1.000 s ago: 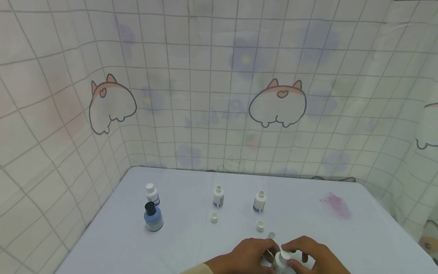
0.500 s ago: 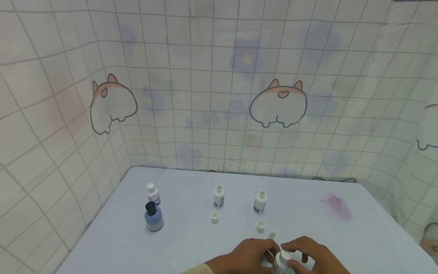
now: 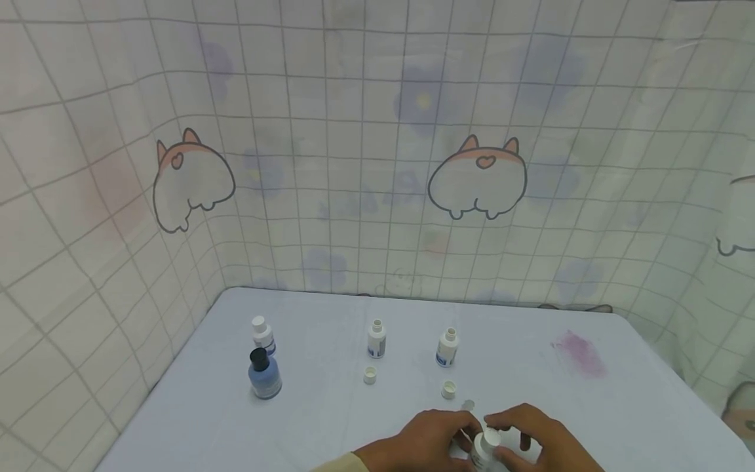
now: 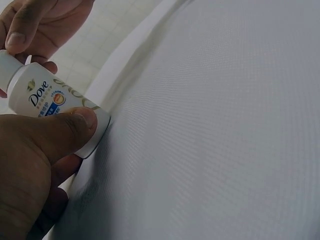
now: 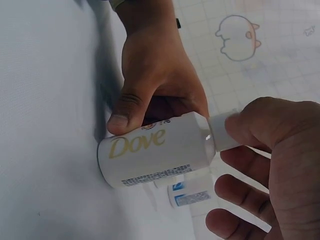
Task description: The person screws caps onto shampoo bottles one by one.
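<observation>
Near the front edge of the table, a small white Dove bottle stands upright between both hands. My left hand grips its body from the side, with the thumb lying across the label in the left wrist view. At the top, my right hand pinches the white screw cap between thumb and index finger. The cap sits on the neck, and the right hand's other fingers are loosely bent beside it. The bottle's base is close to the white cloth in the right wrist view.
Two uncapped white bottles stand farther back, each with a loose white cap in front. At the left are a capped white bottle and a blue bottle with a black cap. A pink stain marks the cloth.
The right hand's fingers have shifted slightly upward at the cap. The left hand keeps its grip, and the other bottles and caps have stayed where they were.
</observation>
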Action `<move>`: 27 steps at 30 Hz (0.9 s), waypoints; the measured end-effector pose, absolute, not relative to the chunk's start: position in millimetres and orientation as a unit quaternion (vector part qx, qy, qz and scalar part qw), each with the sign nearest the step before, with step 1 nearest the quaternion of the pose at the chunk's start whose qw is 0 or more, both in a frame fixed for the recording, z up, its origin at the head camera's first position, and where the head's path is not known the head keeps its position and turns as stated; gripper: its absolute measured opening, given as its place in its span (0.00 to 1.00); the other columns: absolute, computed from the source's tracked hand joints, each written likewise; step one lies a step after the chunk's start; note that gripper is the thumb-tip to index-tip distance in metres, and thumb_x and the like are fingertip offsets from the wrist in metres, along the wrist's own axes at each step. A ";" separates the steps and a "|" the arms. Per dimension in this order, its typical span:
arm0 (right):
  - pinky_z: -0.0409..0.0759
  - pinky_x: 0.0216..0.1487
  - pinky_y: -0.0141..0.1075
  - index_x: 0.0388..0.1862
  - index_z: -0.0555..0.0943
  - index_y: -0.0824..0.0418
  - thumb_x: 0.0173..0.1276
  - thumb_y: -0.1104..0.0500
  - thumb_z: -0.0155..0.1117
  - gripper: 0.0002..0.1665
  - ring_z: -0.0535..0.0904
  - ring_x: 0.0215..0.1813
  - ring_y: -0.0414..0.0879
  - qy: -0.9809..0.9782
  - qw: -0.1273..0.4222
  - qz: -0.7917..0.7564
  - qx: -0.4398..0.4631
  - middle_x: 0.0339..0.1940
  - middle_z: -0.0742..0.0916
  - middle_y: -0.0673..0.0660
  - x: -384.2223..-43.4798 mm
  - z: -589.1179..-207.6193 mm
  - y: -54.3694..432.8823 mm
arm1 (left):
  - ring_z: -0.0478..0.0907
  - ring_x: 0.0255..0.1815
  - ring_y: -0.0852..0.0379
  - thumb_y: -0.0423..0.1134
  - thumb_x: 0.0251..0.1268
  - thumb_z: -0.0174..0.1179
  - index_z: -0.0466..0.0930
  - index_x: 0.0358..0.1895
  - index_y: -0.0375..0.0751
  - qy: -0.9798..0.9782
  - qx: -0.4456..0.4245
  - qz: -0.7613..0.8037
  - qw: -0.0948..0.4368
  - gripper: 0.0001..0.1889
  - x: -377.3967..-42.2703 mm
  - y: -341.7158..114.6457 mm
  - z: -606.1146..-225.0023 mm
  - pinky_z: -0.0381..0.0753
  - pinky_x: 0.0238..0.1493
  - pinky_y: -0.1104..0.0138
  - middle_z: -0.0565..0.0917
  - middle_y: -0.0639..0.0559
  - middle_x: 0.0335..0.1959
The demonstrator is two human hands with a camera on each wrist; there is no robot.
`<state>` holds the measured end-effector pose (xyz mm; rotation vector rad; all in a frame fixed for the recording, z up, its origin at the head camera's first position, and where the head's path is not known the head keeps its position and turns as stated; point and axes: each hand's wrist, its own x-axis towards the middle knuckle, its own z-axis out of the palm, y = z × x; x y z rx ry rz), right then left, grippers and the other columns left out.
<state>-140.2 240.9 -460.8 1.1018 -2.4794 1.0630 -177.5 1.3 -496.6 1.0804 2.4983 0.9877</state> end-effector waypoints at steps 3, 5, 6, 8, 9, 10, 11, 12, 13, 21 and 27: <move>0.76 0.29 0.27 0.61 0.82 0.48 0.64 0.64 0.76 0.27 0.75 0.35 0.33 -0.841 0.106 0.365 0.385 0.48 0.84 0.42 -140.8 -459.4 241.2 | 0.77 0.42 0.79 0.43 0.61 0.75 0.79 0.58 0.55 0.856 0.374 0.336 0.117 0.23 -177.8 0.8 -496.4 0.76 0.38 0.80 0.84 0.72 0.46; 0.76 0.29 0.28 0.59 0.82 0.47 0.65 0.63 0.76 0.25 0.75 0.35 0.32 -0.845 0.102 0.364 0.379 0.47 0.84 0.41 -140.6 -458.6 240.8 | 0.77 0.42 0.80 0.43 0.61 0.75 0.79 0.58 0.55 0.857 0.376 0.334 0.113 0.23 -177.8 0.5 -496.3 0.76 0.38 0.80 0.84 0.72 0.47; 0.76 0.28 0.28 0.58 0.82 0.47 0.65 0.62 0.76 0.24 0.74 0.34 0.32 -0.848 0.100 0.363 0.374 0.46 0.84 0.40 -140.4 -458.4 240.5 | 0.77 0.42 0.80 0.43 0.61 0.75 0.79 0.58 0.55 0.857 0.376 0.334 0.112 0.23 -177.7 0.4 -496.2 0.76 0.37 0.80 0.84 0.72 0.47; 0.75 0.28 0.28 0.56 0.82 0.46 0.64 0.61 0.77 0.23 0.74 0.34 0.32 -0.853 0.099 0.360 0.364 0.43 0.83 0.39 -140.2 -458.1 239.9 | 0.77 0.42 0.80 0.43 0.62 0.75 0.79 0.58 0.55 0.857 0.376 0.334 0.111 0.22 -177.5 0.3 -495.8 0.76 0.37 0.80 0.84 0.72 0.47; 0.75 0.28 0.28 0.55 0.82 0.46 0.64 0.61 0.77 0.22 0.73 0.33 0.32 -0.856 0.100 0.358 0.359 0.43 0.82 0.38 -140.1 -458.0 239.7 | 0.77 0.42 0.80 0.43 0.62 0.75 0.79 0.58 0.55 0.857 0.375 0.335 0.111 0.22 -177.5 0.3 -495.6 0.76 0.37 0.80 0.84 0.72 0.47; 0.75 0.27 0.28 0.54 0.82 0.45 0.63 0.60 0.78 0.22 0.73 0.33 0.32 -0.858 0.101 0.357 0.356 0.42 0.82 0.38 -139.9 -458.0 239.5 | 0.77 0.42 0.80 0.43 0.62 0.75 0.79 0.58 0.55 0.857 0.375 0.335 0.111 0.22 -177.4 0.3 -495.4 0.76 0.37 0.80 0.84 0.72 0.47; 0.75 0.27 0.28 0.54 0.82 0.46 0.63 0.60 0.78 0.23 0.73 0.33 0.32 -0.859 0.101 0.356 0.354 0.42 0.82 0.37 -139.9 -458.0 239.5 | 0.77 0.42 0.80 0.43 0.62 0.75 0.79 0.58 0.55 0.857 0.376 0.335 0.111 0.22 -177.4 0.3 -495.2 0.76 0.37 0.80 0.84 0.72 0.47; 0.75 0.27 0.28 0.55 0.82 0.46 0.63 0.60 0.78 0.23 0.73 0.33 0.32 -0.859 0.101 0.356 0.355 0.42 0.82 0.38 -139.9 -458.1 239.5 | 0.77 0.42 0.80 0.43 0.62 0.75 0.79 0.58 0.55 0.857 0.376 0.335 0.111 0.22 -177.5 0.3 -495.1 0.76 0.37 0.80 0.84 0.72 0.47; 0.75 0.28 0.28 0.57 0.82 0.46 0.64 0.60 0.77 0.24 0.73 0.33 0.32 -0.857 0.100 0.356 0.358 0.43 0.82 0.38 -139.8 -458.3 239.6 | 0.77 0.42 0.80 0.43 0.62 0.75 0.79 0.58 0.54 0.857 0.376 0.335 0.112 0.22 -177.6 0.2 -495.1 0.76 0.37 0.80 0.84 0.72 0.46; 0.76 0.29 0.28 0.59 0.82 0.49 0.66 0.63 0.75 0.24 0.75 0.36 0.31 -0.848 0.104 0.358 0.375 0.48 0.85 0.41 -138.0 -458.3 238.6 | 0.77 0.42 0.80 0.42 0.61 0.76 0.79 0.58 0.54 0.853 0.373 0.344 0.120 0.23 -178.7 0.0 -498.0 0.76 0.38 0.80 0.84 0.72 0.45; 0.74 0.26 0.27 0.54 0.82 0.45 0.62 0.60 0.78 0.23 0.71 0.32 0.30 -0.860 0.110 0.356 0.349 0.42 0.81 0.37 -135.8 -458.1 238.1 | 0.77 0.42 0.79 0.41 0.61 0.75 0.79 0.58 0.54 0.849 0.371 0.355 0.123 0.22 -178.0 -0.2 -500.3 0.77 0.38 0.79 0.84 0.73 0.45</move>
